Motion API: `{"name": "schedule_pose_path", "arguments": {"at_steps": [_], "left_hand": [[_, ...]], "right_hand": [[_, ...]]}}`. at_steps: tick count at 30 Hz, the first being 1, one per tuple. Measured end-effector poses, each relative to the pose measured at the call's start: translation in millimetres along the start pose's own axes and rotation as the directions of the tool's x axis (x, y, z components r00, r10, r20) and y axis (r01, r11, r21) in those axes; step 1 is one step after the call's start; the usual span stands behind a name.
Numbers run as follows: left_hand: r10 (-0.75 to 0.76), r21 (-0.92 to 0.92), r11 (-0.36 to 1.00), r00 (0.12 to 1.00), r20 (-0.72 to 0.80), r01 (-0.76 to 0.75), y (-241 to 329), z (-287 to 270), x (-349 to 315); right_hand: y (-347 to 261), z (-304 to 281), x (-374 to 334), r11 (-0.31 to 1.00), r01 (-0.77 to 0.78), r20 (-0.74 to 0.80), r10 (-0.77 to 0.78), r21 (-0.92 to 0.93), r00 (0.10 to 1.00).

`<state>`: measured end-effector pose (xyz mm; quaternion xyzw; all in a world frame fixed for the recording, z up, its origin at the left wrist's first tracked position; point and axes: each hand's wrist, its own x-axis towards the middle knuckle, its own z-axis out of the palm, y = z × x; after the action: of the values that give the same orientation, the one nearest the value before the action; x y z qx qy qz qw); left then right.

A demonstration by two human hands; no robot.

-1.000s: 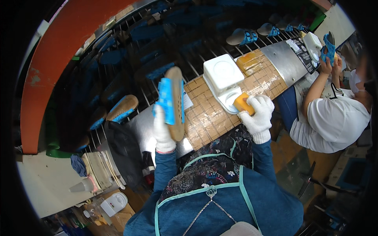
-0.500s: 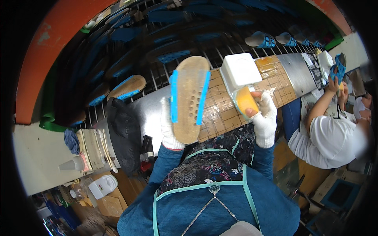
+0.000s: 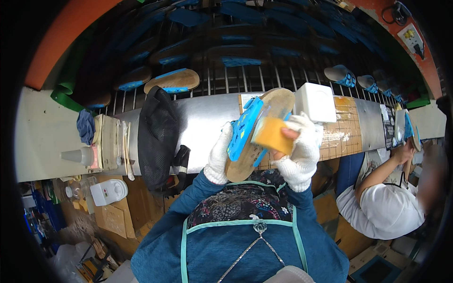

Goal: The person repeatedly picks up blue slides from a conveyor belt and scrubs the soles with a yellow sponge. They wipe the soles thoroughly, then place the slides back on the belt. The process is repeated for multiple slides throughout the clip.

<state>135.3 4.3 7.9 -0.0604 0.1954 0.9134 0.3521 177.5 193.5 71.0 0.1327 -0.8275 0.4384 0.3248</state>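
My left hand (image 3: 219, 155), in a white fingerless glove, grips a sandal (image 3: 242, 159) by its left side. Its tan footbed shows a group of small holes, and a blue patterned upper flanks it on both sides. The sandal is tilted, its far end leaning right. A yellow sponge (image 3: 272, 135) is pinched in my gloved right hand (image 3: 302, 158). It overlaps the middle of the sandal near the blue edge; whether it touches cannot be made out. Just beyond the right hand stands a white plastic container (image 3: 316, 102) on the cardboard-covered ledge (image 3: 346, 129).
Sandals with blue parts (image 3: 174, 80) lie on a dark rack of metal bars (image 3: 207, 85) ahead. A black mesh item (image 3: 157, 141) drapes over the metal ledge (image 3: 203, 115) at left. At right, a co-worker in a white shirt (image 3: 384, 207) holds another blue sandal (image 3: 412, 132).
The sponge has moved from beside the white container to over the sandal. The sandal has turned from upright to tilted, showing its blue left side. The whole view has shifted.
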Motion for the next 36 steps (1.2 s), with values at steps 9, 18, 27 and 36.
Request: {"name": "schedule_pose_path", "arguments": {"at_steps": [9,18,27,36], "left_hand": [[0.047,0.180,0.983,0.999,0.015,-0.049,4,6,-5],[0.012,0.232,0.973,1.000,0.010,-0.014,7,5,-6],[-0.003,0.243,0.970,1.000,0.006,0.001,7,5,-3],[-0.013,0.274,0.962,1.000,-0.001,0.013,7,13,-1]], "right_hand": [[10,11,8,0.993,0.053,-0.070,-0.061,-0.102,0.996],[18,11,12,0.995,0.049,-0.083,-0.057,-0.092,0.995],[21,-1,18,0.991,0.091,-0.001,-0.092,-0.094,0.996],[23,-5,18,0.993,0.086,-0.025,-0.089,-0.086,0.996]]}}
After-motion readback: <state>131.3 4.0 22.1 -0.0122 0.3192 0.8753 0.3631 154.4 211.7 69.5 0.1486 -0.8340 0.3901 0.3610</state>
